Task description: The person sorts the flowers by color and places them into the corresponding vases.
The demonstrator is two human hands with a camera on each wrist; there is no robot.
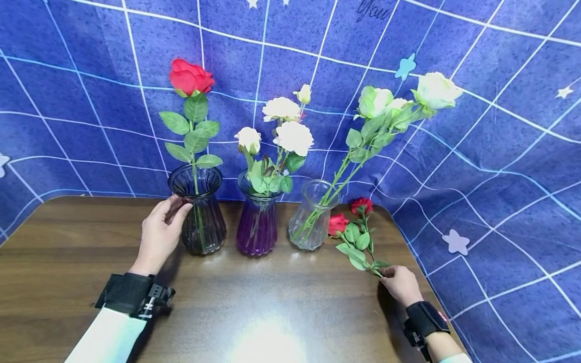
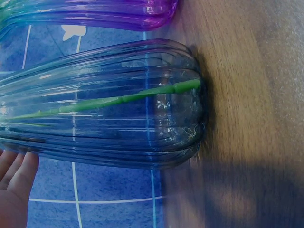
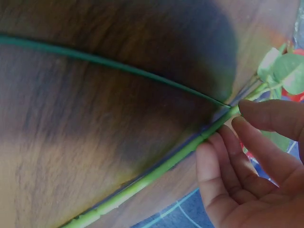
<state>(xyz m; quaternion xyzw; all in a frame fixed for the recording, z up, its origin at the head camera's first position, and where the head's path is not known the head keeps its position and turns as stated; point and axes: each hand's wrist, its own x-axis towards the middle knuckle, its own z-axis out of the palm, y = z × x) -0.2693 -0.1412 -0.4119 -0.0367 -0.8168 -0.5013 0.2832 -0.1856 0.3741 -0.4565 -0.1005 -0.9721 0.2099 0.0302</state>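
In the head view, my left hand holds the neck of a dark grey ribbed glass vase. One red rose stands upright in it, its green stem visible through the glass in the left wrist view. At the right, my right hand pinches a green rose stem between thumb and index finger, low over the table. Its leaves and a red rose head lie toward the clear vase. A thin dark-green stem meets the pinch, beside a red carnation-like flower.
A purple vase with white flowers stands in the middle. Right of it, a clear vase holds leaning pale green-white roses. The wooden table backs onto a blue gridded cloth.
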